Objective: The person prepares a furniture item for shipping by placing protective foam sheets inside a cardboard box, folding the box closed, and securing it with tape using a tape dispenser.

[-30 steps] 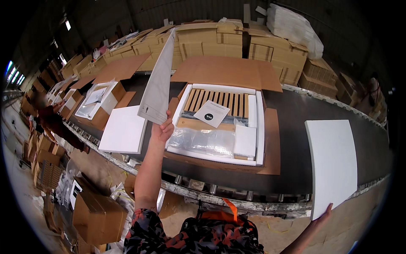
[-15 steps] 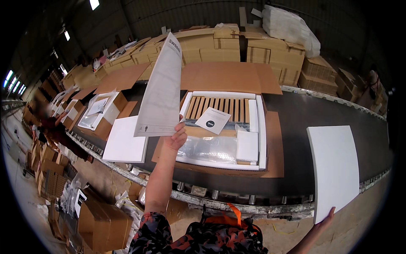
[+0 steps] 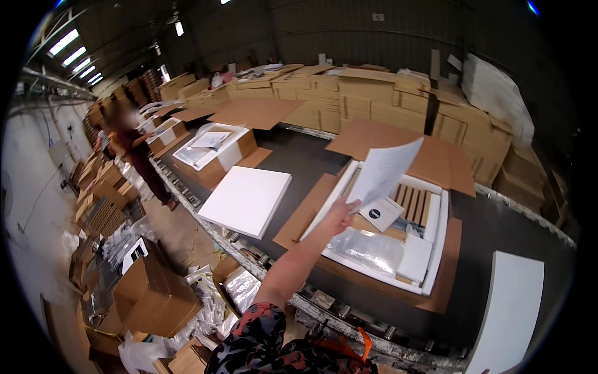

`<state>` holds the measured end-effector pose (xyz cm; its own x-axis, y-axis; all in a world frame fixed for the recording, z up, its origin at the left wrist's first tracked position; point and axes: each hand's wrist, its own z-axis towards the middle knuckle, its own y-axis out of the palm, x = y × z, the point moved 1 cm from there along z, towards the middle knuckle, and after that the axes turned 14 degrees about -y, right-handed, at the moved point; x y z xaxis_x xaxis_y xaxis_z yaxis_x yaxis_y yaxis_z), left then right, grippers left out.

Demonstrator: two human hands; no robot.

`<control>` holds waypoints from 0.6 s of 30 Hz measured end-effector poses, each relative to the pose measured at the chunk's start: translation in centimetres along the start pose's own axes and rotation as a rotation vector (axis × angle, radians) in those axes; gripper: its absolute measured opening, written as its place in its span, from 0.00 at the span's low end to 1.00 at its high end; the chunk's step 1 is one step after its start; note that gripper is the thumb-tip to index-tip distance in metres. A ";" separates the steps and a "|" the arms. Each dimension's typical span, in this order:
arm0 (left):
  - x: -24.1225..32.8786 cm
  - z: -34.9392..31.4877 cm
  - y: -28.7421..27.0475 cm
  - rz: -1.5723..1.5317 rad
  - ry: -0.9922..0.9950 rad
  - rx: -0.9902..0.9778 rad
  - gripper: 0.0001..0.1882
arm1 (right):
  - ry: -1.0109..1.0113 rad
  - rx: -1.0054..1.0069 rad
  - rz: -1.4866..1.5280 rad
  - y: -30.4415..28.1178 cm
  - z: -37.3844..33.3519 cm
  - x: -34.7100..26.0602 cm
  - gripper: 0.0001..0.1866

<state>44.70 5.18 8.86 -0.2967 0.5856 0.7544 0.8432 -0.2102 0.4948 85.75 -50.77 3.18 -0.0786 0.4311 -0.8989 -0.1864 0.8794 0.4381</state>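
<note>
1 printed sheet [image 3: 383, 171] pinched in my left hand [image 3: 341, 216], fingers closed on its lower edge, arm stretched out over the open carton [image 3: 443, 293] on the conveyor belt [image 3: 311, 159]. Sheet is up in the air, bowed, above the white foam tray [image 3: 436, 243] inside the carton. My right hand: not in view, can't say what it's doing.

In the tray: wooden slats [image 3: 416, 201] at the back, a small white booklet with a dark round mark [image 3: 381, 213] over them, a clear plastic bag [image 3: 369, 248] in front, a white foam block [image 3: 415, 258] at the right.

How I'd handle it, my judgement only:
- keep the pinch near the edge, paper is floppy and catches air
- lower it flat onto the bag and booklet, inside the foam walls, not over the rim
- let go only once it lies down, so it doesn't slide onto the belt

2 loose white foam panels sit on the belt: 1 left of the carton [image 3: 247, 199], 1 far right [image 3: 514, 305]. Another person [image 3: 138, 153] works further up the line, well apart from me.
</note>
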 end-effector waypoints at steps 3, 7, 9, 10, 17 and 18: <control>-0.4 0.1 -0.8 -0.098 0.050 -0.010 0.10 | 0.014 -0.024 -0.032 1.4 -0.9 0.0 0.32; 0.3 -0.2 -1.8 -0.127 0.122 -0.008 0.13 | 0.034 -0.059 -0.045 3.3 -1.4 0.6 0.32; -0.2 3.6 1.9 -0.069 0.119 0.063 0.14 | -0.031 0.004 -0.047 2.2 -2.0 -1.0 0.32; -0.9 5.4 3.8 -0.062 0.095 0.015 0.14 | -0.067 0.044 -0.052 1.2 -2.2 -1.6 0.32; -1.3 7.1 -1.1 0.036 0.121 0.319 0.14 | -0.104 -0.051 0.077 1.0 -1.0 0.0 0.31; -1.7 7.2 0.2 0.025 0.093 0.328 0.14 | -0.122 0.008 0.039 0.1 -1.1 -0.6 0.31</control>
<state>48.64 9.81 4.62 -0.3010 0.5063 0.8081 0.9456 0.0487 0.3218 84.70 -51.13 3.77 0.0340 0.4857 -0.8734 -0.1773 0.8630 0.4730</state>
